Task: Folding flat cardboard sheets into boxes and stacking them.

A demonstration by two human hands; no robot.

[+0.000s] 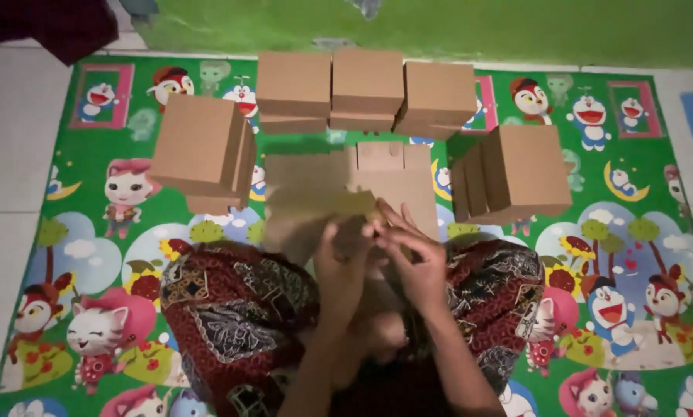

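A brown cardboard box (315,208), partly folded and blurred, sits just above my lap. My left hand (340,262) grips its near edge from below. My right hand (408,251) presses fingers on the same flap, close beside the left. A flat unfolded cardboard sheet (393,174) lies on the mat behind the box. My crossed legs in dark red patterned cloth (231,309) fill the foreground.
Finished brown boxes ring the work spot: a stack at left (200,147), three at the back (366,85), a group at right (516,174). All rest on a green cartoon play mat (91,255). White floor tiles (10,154) lie to the left, a green wall behind.
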